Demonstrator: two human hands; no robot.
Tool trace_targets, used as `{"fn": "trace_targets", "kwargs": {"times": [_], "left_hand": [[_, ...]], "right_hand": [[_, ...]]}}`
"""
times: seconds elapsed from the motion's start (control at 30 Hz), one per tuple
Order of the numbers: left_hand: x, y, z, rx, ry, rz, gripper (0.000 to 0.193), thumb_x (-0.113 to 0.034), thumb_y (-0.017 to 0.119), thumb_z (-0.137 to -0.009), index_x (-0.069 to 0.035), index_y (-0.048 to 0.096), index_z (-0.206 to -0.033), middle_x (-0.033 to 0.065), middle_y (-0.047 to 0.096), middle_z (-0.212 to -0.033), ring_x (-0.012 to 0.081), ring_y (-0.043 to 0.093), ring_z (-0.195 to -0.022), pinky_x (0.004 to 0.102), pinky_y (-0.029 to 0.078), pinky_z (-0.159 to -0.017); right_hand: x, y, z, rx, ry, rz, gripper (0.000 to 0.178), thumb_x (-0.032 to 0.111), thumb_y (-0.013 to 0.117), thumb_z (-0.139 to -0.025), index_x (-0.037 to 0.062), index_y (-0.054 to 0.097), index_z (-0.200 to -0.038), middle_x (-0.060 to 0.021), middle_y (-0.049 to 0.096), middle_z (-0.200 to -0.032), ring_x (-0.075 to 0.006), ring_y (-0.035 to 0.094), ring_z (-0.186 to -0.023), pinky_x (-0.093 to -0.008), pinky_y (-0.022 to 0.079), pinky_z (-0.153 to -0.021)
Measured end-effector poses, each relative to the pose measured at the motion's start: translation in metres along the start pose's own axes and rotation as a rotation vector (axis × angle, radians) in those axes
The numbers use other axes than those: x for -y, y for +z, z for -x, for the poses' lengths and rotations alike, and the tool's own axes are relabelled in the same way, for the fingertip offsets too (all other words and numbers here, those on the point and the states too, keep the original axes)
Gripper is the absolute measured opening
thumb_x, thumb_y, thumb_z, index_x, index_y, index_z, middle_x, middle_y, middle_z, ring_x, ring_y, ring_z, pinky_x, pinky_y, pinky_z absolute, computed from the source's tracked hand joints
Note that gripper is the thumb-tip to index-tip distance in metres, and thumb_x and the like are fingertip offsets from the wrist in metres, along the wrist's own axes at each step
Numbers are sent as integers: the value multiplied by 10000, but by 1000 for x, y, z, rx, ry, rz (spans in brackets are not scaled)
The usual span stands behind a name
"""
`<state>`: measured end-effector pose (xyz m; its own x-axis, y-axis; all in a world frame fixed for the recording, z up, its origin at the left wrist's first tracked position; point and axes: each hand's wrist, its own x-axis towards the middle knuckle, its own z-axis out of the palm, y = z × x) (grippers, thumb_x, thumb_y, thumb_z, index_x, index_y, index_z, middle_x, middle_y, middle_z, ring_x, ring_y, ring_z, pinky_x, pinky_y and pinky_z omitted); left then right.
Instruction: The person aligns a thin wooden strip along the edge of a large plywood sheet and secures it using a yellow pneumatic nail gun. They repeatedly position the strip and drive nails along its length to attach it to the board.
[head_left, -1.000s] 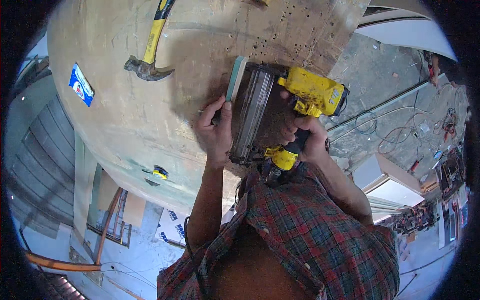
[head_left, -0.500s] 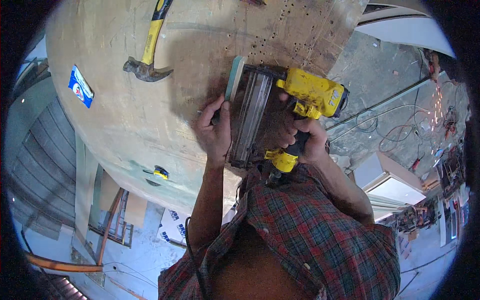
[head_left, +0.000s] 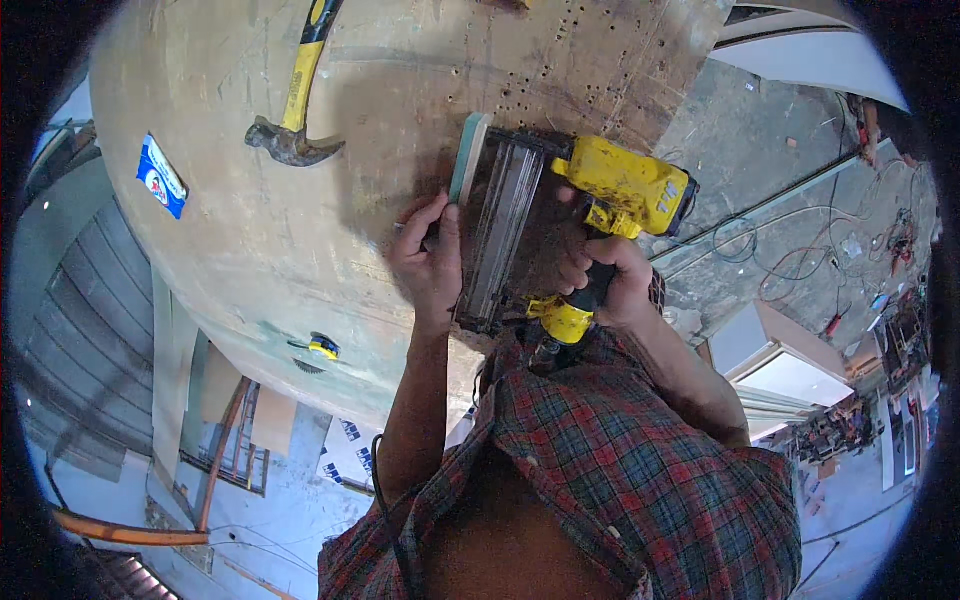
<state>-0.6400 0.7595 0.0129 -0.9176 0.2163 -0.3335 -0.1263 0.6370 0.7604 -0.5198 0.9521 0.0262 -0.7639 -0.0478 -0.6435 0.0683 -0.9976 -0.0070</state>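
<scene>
My right hand (head_left: 610,278) grips the black handle of a yellow nail gun (head_left: 625,185). Its long metal magazine (head_left: 500,235) slants down toward me, and its nose is close beside the far end of a narrow wood strip (head_left: 467,158) with a green edge. My left hand (head_left: 430,250) pinches the near end of that strip between thumb and fingers, over the wooden table (head_left: 290,230). Whether the nose touches the strip I cannot tell.
A yellow-and-black claw hammer (head_left: 300,100) lies on the table's far left. A blue-and-white packet (head_left: 162,178) is near the left edge, and a small yellow-and-black tape measure (head_left: 322,346) sits nearer me. Hoses (head_left: 790,255) coil on the floor at right, beside a white cabinet (head_left: 780,360).
Both hands, the nail gun and the strip hold almost the same place. Sparks seen at the far right earlier no longer show.
</scene>
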Motion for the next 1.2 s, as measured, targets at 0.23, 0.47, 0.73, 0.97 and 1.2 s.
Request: {"fn": "trace_targets", "kwargs": {"times": [0.23, 0.47, 0.73, 0.97, 1.2], "left_hand": [[-9, 2, 1, -22, 35, 66, 230, -145, 716, -933, -14, 735, -1121, 100, 712, -1036, 178, 643, -990, 316, 489, -910], [-8, 0, -2, -16, 45, -3, 248, -177, 712, -942, -3, 732, -1118, 108, 716, -1000, 164, 643, -955, 302, 488, -877], [-12, 0, -1, 4, 63, -15, 276, -157, 720, -937, -7, 705, -1168, 61, 689, -985, 130, 616, -951, 265, 494, -809], [-14, 5, -16, -2, 229, -224, 323, -152, 776, -874, -6, 700, -1152, 150, 673, -1081, 242, 659, -950, 347, 531, -831], [-13, 6, -22, -7, 340, -273, 296, -118, 785, -850, 8, 713, -1109, 148, 688, -1016, 265, 682, -875, 359, 543, -751]], "right_hand": [[-4, 7, 5, -147, -18, 18, 545, 83, 540, -778, 15, 508, -1318, -35, 476, -680, -169, 502, -555, -330, 456, -545], [-4, 5, -2, -113, -17, -76, 601, 63, 543, -760, 3, 505, -1357, -49, 498, -664, -180, 507, -537, -336, 457, -529], [-4, -2, -4, -45, -29, -12, 657, 89, 528, -794, 39, 437, -1442, -27, 464, -702, -161, 484, -584, -334, 453, -577], [-3, -5, -5, -29, -16, 7, 643, 102, 527, -814, 49, 428, -1447, -19, 454, -739, -158, 481, -617, -338, 461, -605], [0, 6, -5, -101, -34, 11, 596, 81, 533, -777, -9, 483, -1364, -57, 530, -652, -175, 527, -541, -332, 469, -544]]}}
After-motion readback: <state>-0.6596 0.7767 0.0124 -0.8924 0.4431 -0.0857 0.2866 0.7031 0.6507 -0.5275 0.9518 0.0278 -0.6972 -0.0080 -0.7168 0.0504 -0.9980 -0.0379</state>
